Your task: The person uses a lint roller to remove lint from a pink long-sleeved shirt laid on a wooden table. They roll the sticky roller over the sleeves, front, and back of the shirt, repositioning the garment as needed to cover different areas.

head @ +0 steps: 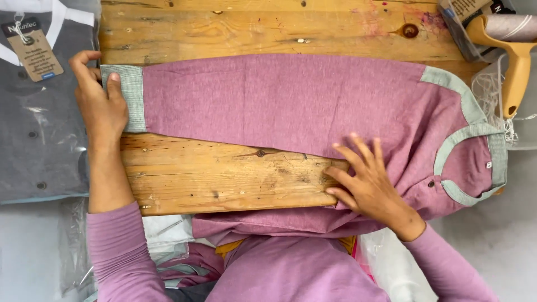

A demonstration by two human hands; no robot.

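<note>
At the far left lies a grey buttoned shirt sealed in a clear plastic bag [42,112] with a paper tag on it, beside the rough wooden plank table [224,179]. Just right of it, the left hand [100,103] pinches the grey-green ribbed cuff [130,98] of a long-sleeved mauve knit shirt [296,103] — thumb on top, fingers [84,60] curled around the cuff's end, closed on the fabric. The sleeve runs flat across the table toward the right, with the shirt's body partly hanging off the near edge. Farther right, the right hand [366,182] lies flat on the cloth near the shoulder, fingers spread and gripping nothing, only pressing. Beyond it sits the grey-green collar with its button placket [472,162], and at the far right a yellow-handled lint roller [514,53] rests on clear plastic.

The step in hand looks like smoothing and laying out the sleeve for folding — the next move likely calls for keeping the cuff taut while the pressing hand holds the shoulder steady.
</note>
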